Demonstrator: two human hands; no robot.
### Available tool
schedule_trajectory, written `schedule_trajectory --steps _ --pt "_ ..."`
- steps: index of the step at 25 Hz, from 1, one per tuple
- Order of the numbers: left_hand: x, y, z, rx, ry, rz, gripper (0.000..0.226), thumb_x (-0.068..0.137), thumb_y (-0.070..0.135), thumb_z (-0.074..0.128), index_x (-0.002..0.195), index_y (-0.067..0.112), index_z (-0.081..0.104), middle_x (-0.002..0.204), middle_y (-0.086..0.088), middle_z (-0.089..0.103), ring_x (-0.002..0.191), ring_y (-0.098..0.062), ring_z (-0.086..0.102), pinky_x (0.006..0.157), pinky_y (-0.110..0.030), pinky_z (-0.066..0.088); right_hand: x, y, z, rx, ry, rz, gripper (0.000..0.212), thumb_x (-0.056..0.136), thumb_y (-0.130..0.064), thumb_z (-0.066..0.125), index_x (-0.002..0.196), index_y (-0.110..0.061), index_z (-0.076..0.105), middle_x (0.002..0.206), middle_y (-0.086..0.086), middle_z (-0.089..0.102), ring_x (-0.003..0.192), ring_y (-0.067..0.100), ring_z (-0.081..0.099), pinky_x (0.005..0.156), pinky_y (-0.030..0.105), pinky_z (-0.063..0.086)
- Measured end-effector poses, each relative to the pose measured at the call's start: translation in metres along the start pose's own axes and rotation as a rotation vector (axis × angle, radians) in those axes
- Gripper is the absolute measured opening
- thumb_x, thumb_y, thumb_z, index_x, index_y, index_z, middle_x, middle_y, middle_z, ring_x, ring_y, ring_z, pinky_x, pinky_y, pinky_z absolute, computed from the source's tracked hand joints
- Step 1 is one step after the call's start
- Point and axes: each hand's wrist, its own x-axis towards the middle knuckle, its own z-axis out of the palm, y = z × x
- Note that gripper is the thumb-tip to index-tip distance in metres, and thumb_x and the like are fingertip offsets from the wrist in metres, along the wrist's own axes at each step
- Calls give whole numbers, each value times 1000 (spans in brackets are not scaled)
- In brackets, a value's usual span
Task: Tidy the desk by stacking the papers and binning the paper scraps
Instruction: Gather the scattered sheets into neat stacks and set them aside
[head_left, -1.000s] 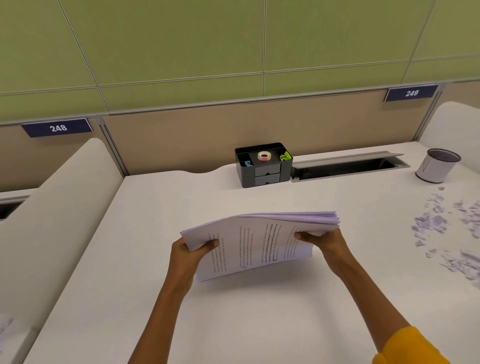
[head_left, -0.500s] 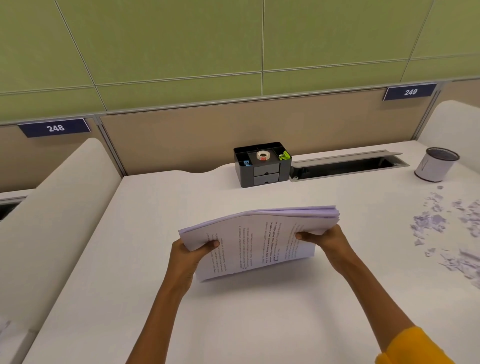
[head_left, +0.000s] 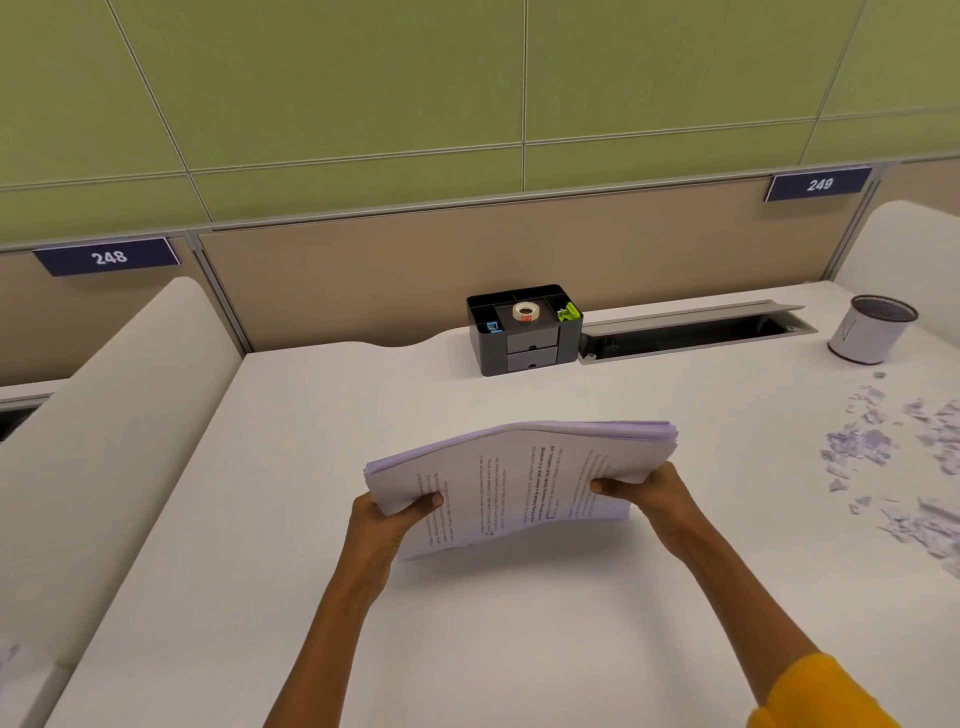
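Stack of papers (head_left: 524, 483) sits between both hands, stood on its long lower edge on the desk (head_left: 519, 649), tilted back away from the person. Long axis runs left-right, roughly parallel to the desk's front edge. Left hand (head_left: 387, 525) grips the left short end, thumb curled over the printed face, other fingers hidden behind the sheets. Right hand (head_left: 652, 493) grips the right short end the same way, thumb on the front. Both are clamped on the stack, equally near; neither is free.

Top edges look nearly flush, slight fan at the upper right corner. My read: squaring-up is in hand, next is to lay the stack flat. The lower edge is the pivot.

Paper scraps (head_left: 893, 467) lie scattered well to the right, on the right hand's side. Bin (head_left: 870, 335) stands upright just beyond them at the far right, mouth open, so the right hand is the nearer one for binning. None binned yet, as far as I can see.

Writing: partition tags read "248" (head_left: 109, 256) and "249" (head_left: 820, 184). Print on the top sheet runs sideways and is too small to read. Black organiser (head_left: 522, 332) at the back holds a tape roll (head_left: 525, 312); its red label is unreadable.
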Motion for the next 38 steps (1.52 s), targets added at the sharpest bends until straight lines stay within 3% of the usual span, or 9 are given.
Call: schedule_trajectory --steps 8,15,19,21,24,27,29,33,38 --pt "3 22 3 137 84 26 23 69 24 81 87 24 66 81 1 71 82 -29 66 67 -31 53 7 -40 -9 -80 23 -78 34 68 -15 82 99 -18 69 94 2 74 91 23 68 71 26 56" --pt "3 113 11 688 115 334 19 83 30 68 72 15 62 75 -5 62 66 -23 56 53 -17 39 21 -92 -13 -459 -16 -200 21 76 -13 76 96 -11 70 93 2 70 86 20 63 74 24 52" --pt "2 157 41 945 30 506 17 87 18 61 72 16 69 78 -9 66 77 -27 58 83 -37 45 19 -102 28 -634 -108 -260 33 79 -16 74 111 -16 68 98 -5 63 86 15 57 72 20 46" --pt "6 170 58 1152 17 576 20 90 15 56 73 18 67 82 -1 63 84 -22 55 109 -50 24 18 -103 44 -576 -101 -267 30 83 -15 70 112 -10 67 93 -3 61 81 15 58 63 13 43" --pt "13 176 71 1306 32 704 16 89 17 59 99 25 69 106 1 62 110 -19 50 111 -51 -10 14 -95 52 -340 -47 -183 25 85 -13 66 110 -8 66 93 3 64 77 18 62 63 17 48" --pt "18 155 61 1172 234 933 70 78 19 72 139 26 41 142 -11 39 141 -30 17 110 -52 -11 10 -81 51 -177 -26 -113 16 83 -11 69 96 -19 65 90 -1 67 76 13 64 62 19 51" --pt "16 140 49 822 375 842 91 74 19 77 147 26 22 151 -11 23 143 -28 9 113 -44 7 7 -73 47 -96 3 -77 19 81 -10 71 92 -23 64 89 -4 67 79 15 65 61 19 52" --pt "4 97 41 95 188 253 54 89 27 59 137 28 34 143 -1 40 131 -17 38 93 -21 38 4 -61 38 18 12 -36 28 74 -12 78 97 -23 67 96 -1 72 88 22 68 69 28 56" --pt "-3 75 51 -151 109 226 22 102 27 30 105 21 51 92 5 62 79 -5 60 59 -14 50 3 -56 44 54 -29 -40 40 60 -21 78 99 -22 69 99 3 74 90 24 69 78 37 58"
